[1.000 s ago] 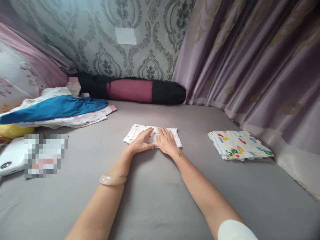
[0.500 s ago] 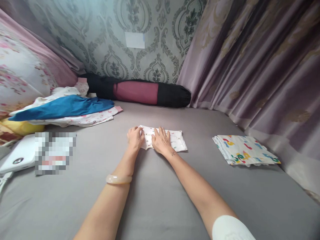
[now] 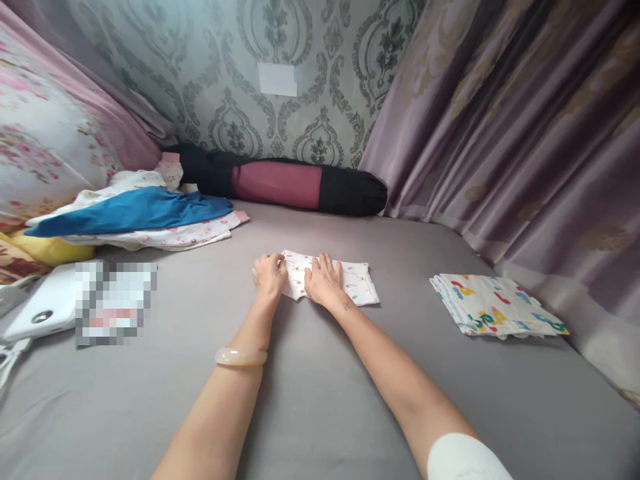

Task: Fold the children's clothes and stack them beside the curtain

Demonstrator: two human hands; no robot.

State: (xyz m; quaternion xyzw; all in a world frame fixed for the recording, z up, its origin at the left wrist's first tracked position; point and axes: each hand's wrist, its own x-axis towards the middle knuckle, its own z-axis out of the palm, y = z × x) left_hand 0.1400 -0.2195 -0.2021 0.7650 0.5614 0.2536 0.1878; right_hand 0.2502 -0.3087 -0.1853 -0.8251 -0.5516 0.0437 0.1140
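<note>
A small white garment (image 3: 356,280) with a tiny print lies folded flat on the grey bed sheet (image 3: 320,387). At its left edge my left hand (image 3: 270,273) has its fingers bent and closed on the cloth; the fingertips are partly hidden. My right hand (image 3: 324,279) rests flat on the middle of the garment, fingers stretched out and a little apart. Part of the print is covered by that hand.
Folded cloth with colourful shapes (image 3: 500,303) lies at the right. On the left are a pile of clothes with a blue piece (image 3: 135,213), a white power bank (image 3: 47,303) and a blurred flat object (image 3: 117,303). A black and maroon bag (image 3: 277,183) lies along the wall.
The whole view has shifted slightly. My left hand stays at the garment's left edge and my right hand stays flat on it; the garment's lower left edge shows a little more.
</note>
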